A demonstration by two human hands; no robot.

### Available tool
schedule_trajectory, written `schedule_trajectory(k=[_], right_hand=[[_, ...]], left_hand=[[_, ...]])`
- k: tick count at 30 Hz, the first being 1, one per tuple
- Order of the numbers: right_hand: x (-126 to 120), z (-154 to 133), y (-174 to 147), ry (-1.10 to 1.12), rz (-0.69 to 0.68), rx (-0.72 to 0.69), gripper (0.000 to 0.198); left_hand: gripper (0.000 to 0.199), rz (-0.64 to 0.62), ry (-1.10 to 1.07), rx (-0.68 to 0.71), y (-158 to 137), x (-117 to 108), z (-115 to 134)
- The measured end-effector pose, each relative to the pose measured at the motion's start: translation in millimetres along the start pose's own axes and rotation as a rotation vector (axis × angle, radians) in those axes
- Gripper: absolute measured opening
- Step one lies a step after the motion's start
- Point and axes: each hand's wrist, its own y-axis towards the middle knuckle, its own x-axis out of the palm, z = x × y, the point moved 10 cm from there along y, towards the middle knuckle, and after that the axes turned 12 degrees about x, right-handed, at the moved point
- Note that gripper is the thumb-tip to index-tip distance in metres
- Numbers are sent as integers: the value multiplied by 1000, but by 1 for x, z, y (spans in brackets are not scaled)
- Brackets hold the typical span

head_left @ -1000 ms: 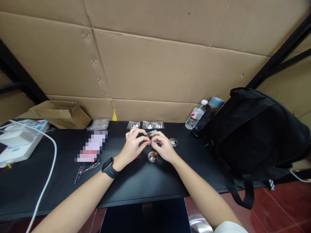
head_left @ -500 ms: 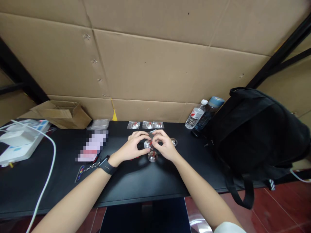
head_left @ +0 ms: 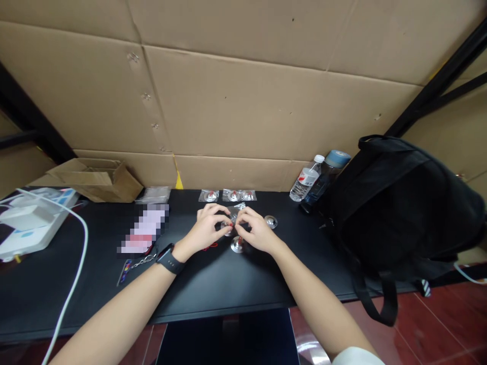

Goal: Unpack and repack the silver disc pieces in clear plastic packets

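My left hand (head_left: 208,229) curls its thumb and fingers around a small shiny finger cymbal (head_left: 227,230), mostly covered by the fingers. Close beside it, the thumb and fingers of my right hand (head_left: 254,230) pinch at a short red cord (head_left: 231,224) by the cymbal's centre; the fingertips partly hide it. Below the hands, another finger cymbal (head_left: 237,245) with a red cord lies on the black table. A third cymbal (head_left: 271,221) rests right of my right hand. Loose red cord (head_left: 210,247) lies under my left hand. A clear plastic bag (head_left: 240,206) shows behind the fingertips.
Bagged cymbals (head_left: 234,195) lie along the cardboard wall. Left are a blurred-out phone (head_left: 146,230), a keychain (head_left: 125,271), a paper bag (head_left: 102,180), plastic sleeves (head_left: 154,194) and a power strip (head_left: 26,238). A water bottle (head_left: 305,180), a blue-capped bottle (head_left: 331,170) and a black backpack (head_left: 411,213) stand right.
The held cymbal has tilted and shifted slightly left and down, showing less of its face. My right fingertips have drawn slightly away from it. The cymbal below looks more tilted.
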Motion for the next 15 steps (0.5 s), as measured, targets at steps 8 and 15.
schedule_trajectory(k=[8, 15], right_hand=[[25, 18, -11, -281, -365, -9, 13], [34, 24, -11, -437, -370, 28, 6]], left_hand=[[8, 45, 232, -91, -10, -16, -42], [11, -46, 359, -81, -16, -12, -56]])
